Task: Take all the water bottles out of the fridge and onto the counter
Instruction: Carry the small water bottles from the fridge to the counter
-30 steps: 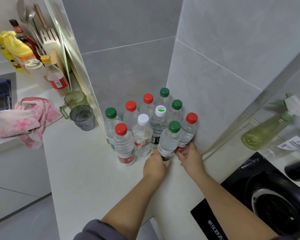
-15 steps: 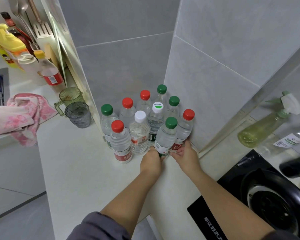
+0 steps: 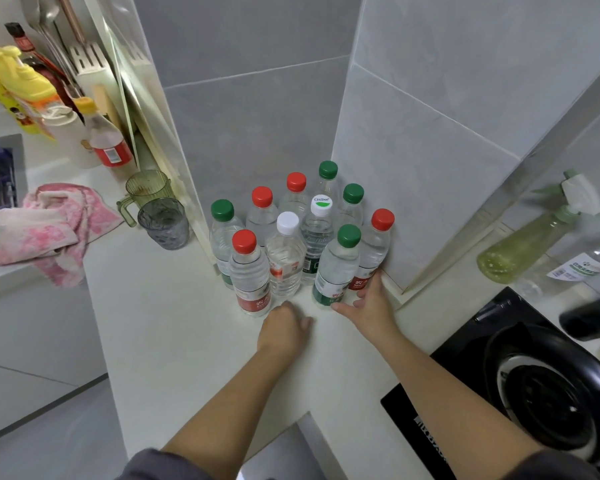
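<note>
Several clear water bottles with red, green and white caps stand packed upright in the corner of the white counter (image 3: 174,327) against the grey tiled wall. Nearest me are a red-capped bottle (image 3: 250,275), a white-capped bottle (image 3: 285,261) and a green-capped bottle (image 3: 336,268). My left hand (image 3: 284,329) rests on the counter just in front of them, fingers loosely curled, holding nothing. My right hand (image 3: 369,303) lies open, fingers spread, at the foot of the green-capped bottle and the red-capped bottle (image 3: 373,251) by the wall. No fridge is in view.
Two cups (image 3: 156,216) and a pink towel (image 3: 45,230) lie to the left. Behind them are condiment bottles (image 3: 108,143) and a utensil rack. On the right is a black stove with a pan (image 3: 551,393) and a green spray bottle (image 3: 527,244).
Both hands have let go of the front green-capped and red-capped bottles and pulled back a little toward me. The bottles stand where they were set.
</note>
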Demonstrator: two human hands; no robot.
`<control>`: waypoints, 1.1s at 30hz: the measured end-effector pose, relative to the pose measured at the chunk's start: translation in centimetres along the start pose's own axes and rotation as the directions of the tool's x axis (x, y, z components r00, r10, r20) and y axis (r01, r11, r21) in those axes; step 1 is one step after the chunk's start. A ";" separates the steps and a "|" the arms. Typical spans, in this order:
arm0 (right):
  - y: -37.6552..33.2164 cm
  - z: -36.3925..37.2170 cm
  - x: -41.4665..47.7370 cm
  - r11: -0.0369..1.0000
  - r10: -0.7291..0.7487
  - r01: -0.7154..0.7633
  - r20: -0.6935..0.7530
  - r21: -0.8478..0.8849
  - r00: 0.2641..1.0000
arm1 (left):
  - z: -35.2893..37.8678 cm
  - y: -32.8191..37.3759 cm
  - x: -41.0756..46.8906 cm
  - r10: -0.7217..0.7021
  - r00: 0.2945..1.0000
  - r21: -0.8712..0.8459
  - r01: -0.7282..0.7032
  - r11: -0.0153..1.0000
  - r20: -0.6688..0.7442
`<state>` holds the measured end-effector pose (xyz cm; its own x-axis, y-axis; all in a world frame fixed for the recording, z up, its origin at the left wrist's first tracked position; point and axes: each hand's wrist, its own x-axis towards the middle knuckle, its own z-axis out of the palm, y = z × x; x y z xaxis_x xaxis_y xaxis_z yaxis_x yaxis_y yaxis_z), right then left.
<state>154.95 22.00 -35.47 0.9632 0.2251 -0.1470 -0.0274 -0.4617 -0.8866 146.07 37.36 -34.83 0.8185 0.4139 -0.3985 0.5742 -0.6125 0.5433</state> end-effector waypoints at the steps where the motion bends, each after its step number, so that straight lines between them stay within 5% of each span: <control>1: -0.1 0.1 -0.1 1.000 0.001 -0.001 -0.005 0.011 1.000 | -0.3 -1.2 -0.5 -0.006 1.000 0.004 0.006 1.000 -0.012; 6: -0.8 0.8 -0.3 0.999 -0.009 0.011 -0.042 0.046 0.999 | -2.8 -5.5 -0.8 -0.041 0.991 0.061 0.049 0.997 -0.128; 14: -0.7 1.2 -0.2 1.000 0.002 -0.001 -0.067 0.012 0.998 | -3.5 -5.8 0.8 -0.006 0.993 0.174 0.027 0.984 -0.120; 20: -1.0 1.0 -0.4 1.000 -0.006 0.008 -0.065 0.018 0.998 | -5.1 -7.5 1.1 -0.128 0.957 0.152 0.172 0.973 -0.260; 24: -1.1 1.0 -0.5 1.000 -0.022 0.023 -0.063 0.016 0.998 | -5.7 -8.0 2.3 0.052 0.961 0.202 0.004 0.979 -0.270; 33: -1.4 0.8 -0.7 0.998 -0.040 0.037 -0.060 -0.041 0.997 | -5.1 -8.8 2.8 0.064 0.959 0.122 -0.031 0.992 -0.276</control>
<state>154.14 23.17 -34.53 0.9778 0.1913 -0.0851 0.0195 -0.4878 -0.8728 143.36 47.34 -36.95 0.8269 0.5438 -0.1431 0.5419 -0.7025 0.4613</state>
